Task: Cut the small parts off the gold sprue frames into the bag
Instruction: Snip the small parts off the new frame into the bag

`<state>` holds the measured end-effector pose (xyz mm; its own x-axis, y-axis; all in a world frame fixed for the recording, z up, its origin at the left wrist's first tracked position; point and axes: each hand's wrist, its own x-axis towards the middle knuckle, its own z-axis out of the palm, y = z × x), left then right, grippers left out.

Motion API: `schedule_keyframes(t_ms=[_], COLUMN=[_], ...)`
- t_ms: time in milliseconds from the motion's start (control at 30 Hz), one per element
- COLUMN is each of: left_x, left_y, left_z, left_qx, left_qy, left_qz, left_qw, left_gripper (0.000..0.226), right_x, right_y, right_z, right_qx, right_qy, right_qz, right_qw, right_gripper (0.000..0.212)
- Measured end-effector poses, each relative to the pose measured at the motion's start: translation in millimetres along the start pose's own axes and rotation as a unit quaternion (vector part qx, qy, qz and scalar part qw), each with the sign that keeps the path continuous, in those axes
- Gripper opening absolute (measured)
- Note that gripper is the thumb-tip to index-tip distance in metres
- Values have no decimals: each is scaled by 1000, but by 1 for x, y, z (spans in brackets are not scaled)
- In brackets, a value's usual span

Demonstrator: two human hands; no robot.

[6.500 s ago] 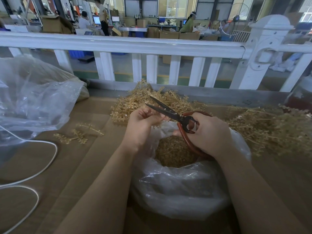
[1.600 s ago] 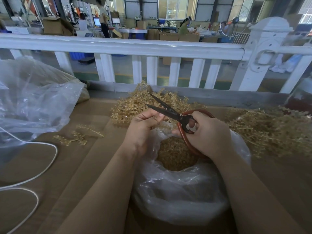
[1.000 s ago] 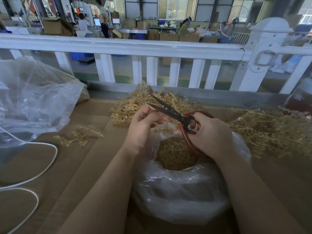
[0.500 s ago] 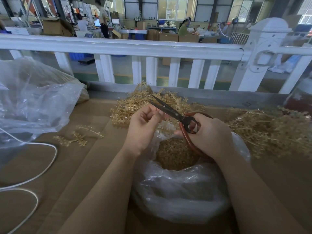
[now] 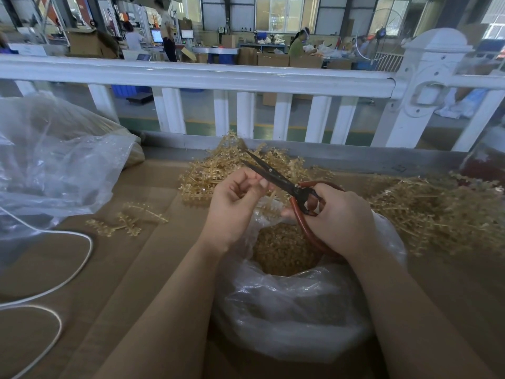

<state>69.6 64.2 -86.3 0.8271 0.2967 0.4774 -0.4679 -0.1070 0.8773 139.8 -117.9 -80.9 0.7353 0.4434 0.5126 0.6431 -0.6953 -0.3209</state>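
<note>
A pair of large scissors with dark metal blades and reddish-brown loop handles [image 5: 284, 184] is gripped by the right hand [image 5: 338, 220], whose fingers are curled through and around the handles. The blades are slightly parted and point up and away to the left. Just beside the blades, a thin gold plastic sprue frame [image 5: 269, 199] is pinched between the thumb and curled fingers of the left hand [image 5: 235, 203]; most of the frame is hidden by the fingers, and whether it touches the blades cannot be told.

Directly below both hands, an open clear plastic bag [image 5: 287, 310] is seen, with a heap of small cut gold parts [image 5: 284, 250] inside it. Behind the hands, a pile of gold sprue frames [image 5: 218, 170] is spread on the brown cardboard-covered table [image 5: 136, 269]. To the right of the right hand, a second, larger pile of gold frames [image 5: 437, 209] is heaped. To the left of the left hand, a few loose gold frames [image 5: 128, 220] lie flat on the cardboard. Further left, a big crumpled clear plastic sheet [image 5: 54, 165] and a white cable [image 5: 68, 269] are found. Beyond the table, a white railing [image 5: 218, 77] is seen.
</note>
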Motion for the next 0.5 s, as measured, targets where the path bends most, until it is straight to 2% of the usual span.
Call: schedule_keyframes(t_ms=[167, 333, 433, 500], left_x=[0, 2, 2, 3], left_y=[1, 0, -1, -2], left_z=[2, -2, -1, -1], left_qx=[-53, -136, -159, -172], left_qy=[9, 10, 4, -1], left_qz=[-45, -110, -125, -131], left_qw=[998, 985, 979, 976], left_gripper=[12, 24, 29, 23], right_x=[0, 5, 7, 8], right_y=[0, -3, -5, -7], right_z=[1, 2, 4, 3], right_qx=[26, 181, 281, 306], right_qy=[-10, -39, -67, -78], right_qz=[9, 79, 92, 94], right_qw=[1000, 979, 953, 944], right_gripper=[50, 59, 28, 18])
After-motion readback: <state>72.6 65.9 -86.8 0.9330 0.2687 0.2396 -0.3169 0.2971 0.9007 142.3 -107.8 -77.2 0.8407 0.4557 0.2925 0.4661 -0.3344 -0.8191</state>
